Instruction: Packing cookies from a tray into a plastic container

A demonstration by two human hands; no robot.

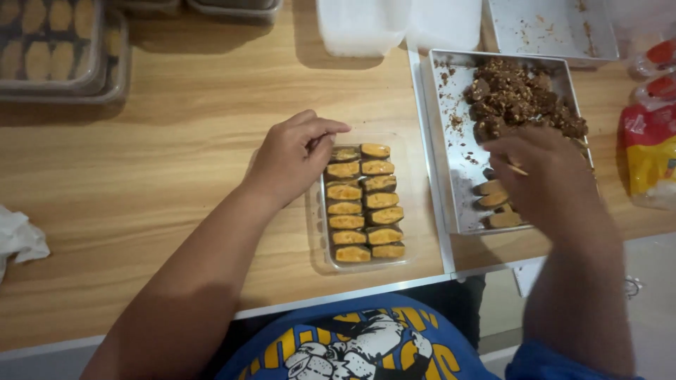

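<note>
At the far left edge of the wooden desk (pixel 176 141) lies a crumpled white cloth (pixel 20 239), and at the top left stand stacked clear lidded trays of pastries (pixel 60 46); both are well apart from the hands.

The left hand (pixel 296 158) rests at the upper left corner of the clear plastic tray (pixel 317 232), its fingers (pixel 320 130) curled loosely together and touching the topmost filled pastries (pixel 364 204), which lie in two neat rows inside. That light tray sits near the desk's front edge; a push from this hand could, I judge, skid it or knock the rows out of line.

Further right, a metal baking pan (pixel 451 169) holds a heap of dark crumbly topping (pixel 517 95) at the back and a few loose pastries (pixel 493 204) at the front. The right hand (pixel 549 179) hovers over these, blurred; whether its fingers are pinched on a piece I cannot tell. A pastry carried from here could shed crumbs or drop in the gap between pan and tray. The pan's near corner lies close to the desk edge, so a downward press there might tip it.

Above sit a white plastic container (pixel 362 28) and a second metal pan (pixel 549 28), and at the far right, red and yellow packets (pixel 651 141).
</note>
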